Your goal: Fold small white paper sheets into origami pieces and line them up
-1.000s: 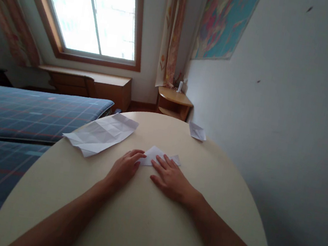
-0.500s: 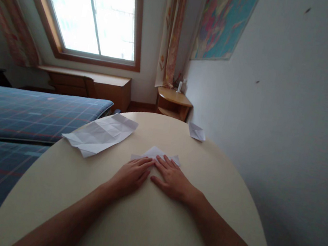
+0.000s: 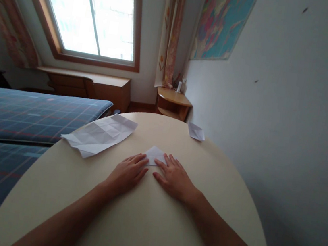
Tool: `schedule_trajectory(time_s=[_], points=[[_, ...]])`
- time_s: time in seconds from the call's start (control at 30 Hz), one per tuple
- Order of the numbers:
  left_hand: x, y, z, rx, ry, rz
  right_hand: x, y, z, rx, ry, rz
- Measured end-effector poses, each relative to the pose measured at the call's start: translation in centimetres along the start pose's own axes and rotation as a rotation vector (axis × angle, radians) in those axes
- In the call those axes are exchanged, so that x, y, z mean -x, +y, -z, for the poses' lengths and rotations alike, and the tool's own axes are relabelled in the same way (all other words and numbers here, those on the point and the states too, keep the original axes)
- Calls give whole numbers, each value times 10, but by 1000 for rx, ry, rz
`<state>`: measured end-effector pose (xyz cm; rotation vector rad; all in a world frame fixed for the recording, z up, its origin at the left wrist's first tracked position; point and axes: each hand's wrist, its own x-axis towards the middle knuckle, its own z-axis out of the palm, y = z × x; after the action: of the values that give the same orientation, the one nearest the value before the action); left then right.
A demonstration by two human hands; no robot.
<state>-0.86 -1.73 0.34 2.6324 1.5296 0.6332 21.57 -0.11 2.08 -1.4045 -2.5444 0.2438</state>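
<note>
Folded white paper (image 3: pixel 155 153) is held against the desk (image 3: pixel 149 227) by the left hand (image 3: pixel 128 171) and the right hand (image 3: pixel 174 179), one laid over either side, apparently so that it lies flat and cannot slide, each grip being loosely outstretched, palm down, with nothing clasped.

folded paper (image 3: pixel 155 153): plain white, faint grey shading along creases. creased sheet (image 3: pixel 104 134): white, grey shadow in a grid of folds. small paper piece (image 3: pixel 196 132): white, greyish in shade. tabletop (image 3: pixel 150 223): even cream. mattress (image 3: pixel 30 118): dark blue, plaid of thin pale and red lines. right-hand curtain (image 3: pixel 174 35): peach-orange and cream, orange flower print. wall map (image 3: pixel 221 27): turquoise with pink and tan patches. wall (image 3: pixel 291 108): grey-white, few dark specks. window frame (image 3: pixel 96 62): reddish brown. corner shelf (image 3: pixel 174 96): honey-tan top.
</note>
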Motion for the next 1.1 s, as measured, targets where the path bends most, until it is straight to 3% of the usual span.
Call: schedule_trajectory(time_s=[0.37,0.77,1.1], points=[[-1,12,9,30,5,-91,-2,-5,-5,-1,-13,40],[0,6,6,-84,30,18,-4,-8,8,-48,149,204],[0,9,9,-90,-8,40,-6,-6,8,-177,88,187]])
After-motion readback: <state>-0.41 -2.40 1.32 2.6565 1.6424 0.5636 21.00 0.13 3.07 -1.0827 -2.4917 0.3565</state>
